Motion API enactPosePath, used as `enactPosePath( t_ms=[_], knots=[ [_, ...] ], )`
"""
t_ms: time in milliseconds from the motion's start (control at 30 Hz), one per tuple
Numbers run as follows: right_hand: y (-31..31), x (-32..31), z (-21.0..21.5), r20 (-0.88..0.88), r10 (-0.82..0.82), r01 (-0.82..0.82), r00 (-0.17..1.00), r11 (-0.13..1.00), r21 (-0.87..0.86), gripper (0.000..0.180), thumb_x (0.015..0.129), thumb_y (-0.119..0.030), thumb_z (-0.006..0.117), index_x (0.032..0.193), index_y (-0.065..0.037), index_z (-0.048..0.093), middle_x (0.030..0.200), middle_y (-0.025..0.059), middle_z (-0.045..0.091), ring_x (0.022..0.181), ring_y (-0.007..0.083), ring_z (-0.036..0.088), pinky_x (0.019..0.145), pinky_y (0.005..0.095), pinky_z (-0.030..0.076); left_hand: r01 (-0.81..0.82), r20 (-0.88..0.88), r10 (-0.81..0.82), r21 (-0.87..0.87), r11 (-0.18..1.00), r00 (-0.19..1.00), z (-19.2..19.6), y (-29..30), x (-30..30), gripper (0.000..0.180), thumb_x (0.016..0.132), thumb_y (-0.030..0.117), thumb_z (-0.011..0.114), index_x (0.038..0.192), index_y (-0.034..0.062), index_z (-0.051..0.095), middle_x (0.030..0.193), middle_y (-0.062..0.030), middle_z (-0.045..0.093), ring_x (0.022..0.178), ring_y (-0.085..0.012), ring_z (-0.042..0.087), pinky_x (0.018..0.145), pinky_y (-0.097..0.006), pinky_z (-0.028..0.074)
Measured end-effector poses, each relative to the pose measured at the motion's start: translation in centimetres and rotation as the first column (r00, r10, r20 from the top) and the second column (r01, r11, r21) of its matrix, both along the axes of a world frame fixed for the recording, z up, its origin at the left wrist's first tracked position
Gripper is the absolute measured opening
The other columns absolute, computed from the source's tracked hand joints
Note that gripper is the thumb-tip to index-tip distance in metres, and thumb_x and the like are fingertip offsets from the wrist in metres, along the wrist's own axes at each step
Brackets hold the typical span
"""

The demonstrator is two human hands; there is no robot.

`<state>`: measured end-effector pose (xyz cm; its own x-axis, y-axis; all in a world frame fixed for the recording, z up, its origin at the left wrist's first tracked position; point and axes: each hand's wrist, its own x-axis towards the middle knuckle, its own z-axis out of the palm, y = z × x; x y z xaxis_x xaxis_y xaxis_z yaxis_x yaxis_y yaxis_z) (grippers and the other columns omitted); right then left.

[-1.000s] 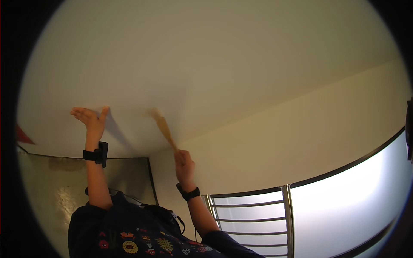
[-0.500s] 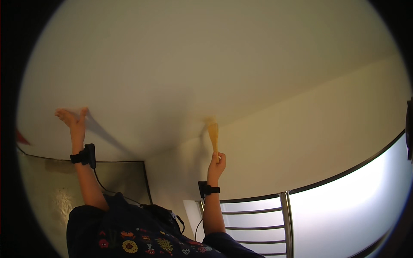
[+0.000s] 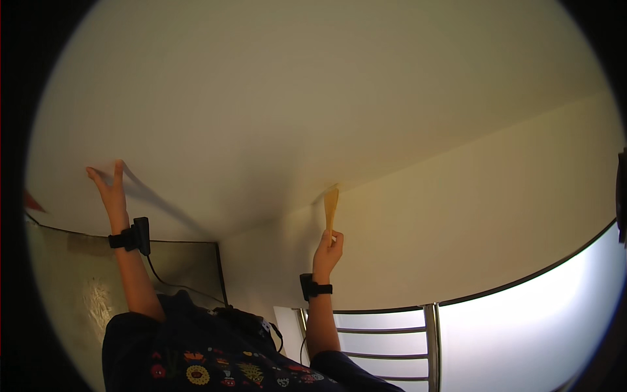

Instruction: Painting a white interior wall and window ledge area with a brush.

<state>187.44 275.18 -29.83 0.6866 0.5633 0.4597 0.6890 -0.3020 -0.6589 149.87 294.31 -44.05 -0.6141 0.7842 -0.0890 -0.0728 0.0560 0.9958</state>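
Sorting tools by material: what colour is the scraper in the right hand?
Light wooden yellow-brown scraper, best in the head view.

One head fisheye view, tilted up from below at my raised arms, ceiling (image 3: 313,98) close overhead, wall (image 3: 457,228) ahead.

Two raised hands show, left hand (image 3: 108,186) at nine o'clock, right hand (image 3: 326,251) near six. Two black wrist bands (image 3: 130,238), one wooden spatula (image 3: 331,209), one metal-barred window (image 3: 392,343).

A smooth wooden spatula (image 3: 331,208) meets the matt painted ceiling (image 3: 313,98); the window frame (image 3: 431,340) is glossy metal.
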Motion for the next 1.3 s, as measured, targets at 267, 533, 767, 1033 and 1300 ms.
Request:
enactPosePath(
  t_ms=[267, 533, 767, 1033, 1300],
  knots=[
    [-0.3, -5.7, -1.4, 0.053, 0.068, -0.064, 0.996, 0.995, -0.083, 0.019, 0.087, -0.021, 0.05, 0.093, -0.003, 0.051, 0.056, 0.0068, 0.049, 0.048, 0.0128, 0.045, 0.045, 0.0278, 0.037, 0.032, 0.015, -0.032, 0.031, 0.999, 0.999, -0.4, -0.1, 0.2, 0.1, 0.077, 0.054, 0.055, 0.135, 0.0041, -0.009, 0.141, -0.0172, -0.013, 0.131, -0.0259, -0.013, 0.105, -0.039, 0.004],
    [0.7, -12.5, -1.6, -0.065, 0.117, -0.123, 0.991, 0.988, -0.09, 0.016, 0.087, -0.017, 0.049, 0.09, -0.001, 0.051, 0.059, 0.0081, 0.049, 0.051, 0.016, 0.045, 0.049, 0.0294, 0.039, 0.1, 0.023, -0.1, 0.013, 0.995, 0.995, 3.0, -1.1, -0.2, 0.098, 0.08, 0.051, 0.052, 0.134, 0.0018, -0.012, 0.14, -0.0197, -0.016, 0.13, -0.0272, -0.016, 0.105, -0.038, 0.001],
    [0.5, -16.9, -4.8, -0.072, 0.449, -0.446, 0.89, 0.893, 0.06, 0.012, 0.087, -0.012, 0.05, 0.089, 0.0, 0.048, 0.059, 0.0012, 0.043, 0.052, 0.0066, 0.035, 0.046, 0.0227, 0.031, 0.421, -0.324, -0.351, 0.179, 0.889, 0.879, 6.1, -5.9, 4.5, 0.069, 0.087, 0.033, 0.049, 0.135, -0.0008, 0.013, 0.142, -0.02, 0.004, 0.132, -0.0317, 0.003, 0.105, -0.038, 0.01],
    [-1.9, -15.1, -5.2, -0.214, 0.752, -0.772, 0.623, 0.635, -0.019, 0.027, 0.085, -0.013, 0.052, 0.111, -0.006, 0.045, 0.093, 0.0193, 0.057, 0.082, 0.035, 0.058, 0.063, 0.0343, 0.046, 0.826, 0.177, -0.836, 0.147, 0.544, 0.52, 8.2, -16.4, 12.4, 0.067, 0.088, 0.018, 0.047, 0.136, -0.0015, 0.003, 0.082, -0.0091, 0.054, 0.075, -0.0149, 0.052, 0.07, -0.024, 0.041],
    [-5.2, -2.3, -5.9, -0.326, 0.795, -0.831, 0.512, 0.554, 0.047, 0.032, 0.083, -0.013, 0.056, 0.113, -0.004, 0.05, 0.076, 0.0032, 0.052, 0.065, 0.0106, 0.048, 0.06, 0.0245, 0.042, 0.588, 0.429, -0.599, 0.174, 0.79, 0.677, 8.2, -18.8, 16.6, 0.054, 0.09, 0.013, 0.041, 0.137, 0.0143, 0.016, 0.071, -0.004, 0.048, 0.057, -0.0122, 0.053, 0.052, -0.025, 0.047]
  ],
)
